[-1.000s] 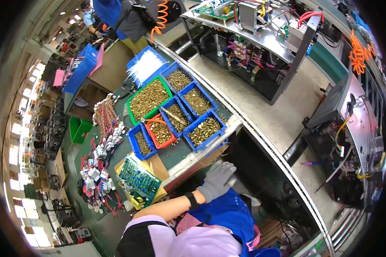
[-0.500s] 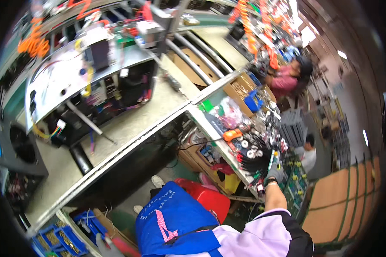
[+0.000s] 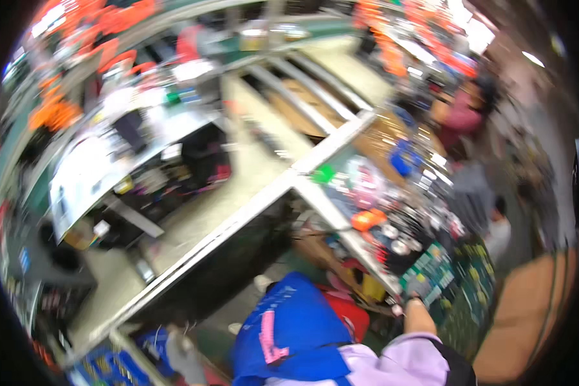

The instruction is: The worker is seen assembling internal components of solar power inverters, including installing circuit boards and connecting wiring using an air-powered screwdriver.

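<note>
My right hand, in a grey glove, grips the near edge of a green circuit board. The board is tilted beside a cluttered side bench, its flat face showing. Below at the left, my left hand, also gloved in grey, is close to blue parts bins; blur hides what its fingers do. An open metal computer case lies on the main bench, with wiring and parts inside.
More green circuit boards are at the far right of the side bench. Around the bench lie an orange tool, black cables and a blue container. A red stool stands near my apron. A co-worker in pink sits beyond.
The view has swung and blurred, shifting the benches rightward. The circuit board in my right hand now shows its broad face instead of a narrow edge. My left hand shows more fully.
</note>
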The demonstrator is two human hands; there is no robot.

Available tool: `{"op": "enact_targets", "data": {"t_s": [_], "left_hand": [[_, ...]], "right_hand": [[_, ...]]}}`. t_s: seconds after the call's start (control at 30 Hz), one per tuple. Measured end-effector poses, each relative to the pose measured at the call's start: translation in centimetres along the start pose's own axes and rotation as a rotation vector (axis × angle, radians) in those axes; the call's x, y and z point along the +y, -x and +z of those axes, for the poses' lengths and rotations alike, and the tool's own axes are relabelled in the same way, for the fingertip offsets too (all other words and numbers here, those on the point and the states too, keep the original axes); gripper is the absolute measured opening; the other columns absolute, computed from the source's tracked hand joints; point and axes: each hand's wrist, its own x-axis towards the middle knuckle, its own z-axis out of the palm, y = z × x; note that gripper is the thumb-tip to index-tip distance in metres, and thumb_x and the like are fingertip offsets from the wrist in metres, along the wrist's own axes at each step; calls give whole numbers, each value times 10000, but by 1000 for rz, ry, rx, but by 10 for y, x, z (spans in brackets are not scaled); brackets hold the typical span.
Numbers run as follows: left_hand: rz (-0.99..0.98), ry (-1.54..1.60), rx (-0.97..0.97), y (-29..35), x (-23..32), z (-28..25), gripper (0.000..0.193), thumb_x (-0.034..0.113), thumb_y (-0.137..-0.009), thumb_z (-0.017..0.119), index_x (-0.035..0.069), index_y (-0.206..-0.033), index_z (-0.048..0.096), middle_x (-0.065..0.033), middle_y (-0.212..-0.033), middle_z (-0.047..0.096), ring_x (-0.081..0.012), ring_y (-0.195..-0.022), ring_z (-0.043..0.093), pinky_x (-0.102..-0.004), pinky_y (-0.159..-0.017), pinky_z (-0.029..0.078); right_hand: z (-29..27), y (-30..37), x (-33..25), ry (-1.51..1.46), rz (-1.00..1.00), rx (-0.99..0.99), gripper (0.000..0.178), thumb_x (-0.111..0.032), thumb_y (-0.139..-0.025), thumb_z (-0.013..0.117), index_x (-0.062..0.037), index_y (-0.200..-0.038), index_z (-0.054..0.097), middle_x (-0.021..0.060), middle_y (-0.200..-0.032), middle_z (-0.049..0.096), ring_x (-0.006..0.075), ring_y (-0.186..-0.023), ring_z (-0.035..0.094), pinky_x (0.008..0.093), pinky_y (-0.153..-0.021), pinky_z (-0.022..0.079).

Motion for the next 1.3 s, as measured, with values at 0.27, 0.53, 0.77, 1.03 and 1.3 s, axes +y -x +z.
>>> {"op": "enact_targets", "data": {"t_s": [0.27, 0.53, 0.77, 1.03, 1.3], "left_hand": [[-156, -164, 133, 63, -21, -29, 323, 208, -812, 648, 91, -1107, 595, -119, -1115, 610, -308, -1069, 559, -413, -949, 426], [-542, -270, 489, 188, -44, -104, 320, 188, -800, 638, 83, -1095, 573, -112, -1103, 602, -303, -1042, 562, -408, -924, 436], [-930, -417, 838, 325, -22, -137, 302, 128, -758, 663, 66, -1048, 605, -123, -1035, 629, -307, -961, 596, -404, -848, 465], [-1322, -325, 1128, 394, -15, -108, 282, 172, -787, 647, 62, -1046, 628, -113, -1020, 645, -297, -949, 604, -392, -850, 458], [-1314, -448, 1034, 390, -35, -107, 460, 210, -730, 702, 84, -1152, 571, -116, -1113, 603, -298, -1081, 550, -417, -933, 412]], "right_hand": [[20, 108, -124, -253, -879, -767, 380, -259, -837, 561, -49, -1152, 592, 163, -1115, 620, 324, -1017, 599, 404, -862, 477], [-54, 473, -231, -74, -2519, -880, 407, -205, -768, 656, -16, -1113, 552, 196, -1079, 585, 356, -993, 572, 418, -836, 459], [-104, 739, -53, 32, -3494, -1186, 421, -302, -741, 694, -76, -1075, 573, 153, -1036, 594, 361, -941, 573, 447, -804, 461], [-73, 767, 148, 689, -3640, -739, 701, -470, -765, 663, -47, -1274, 431, 138, -1095, 567, 317, -974, 582, 422, -742, 485], [-38, 774, 166, 705, -3617, -779, 335, -240, -819, 584, -68, -1078, 460, 130, -907, 634, 332, -828, 629, 450, -651, 512]]}}
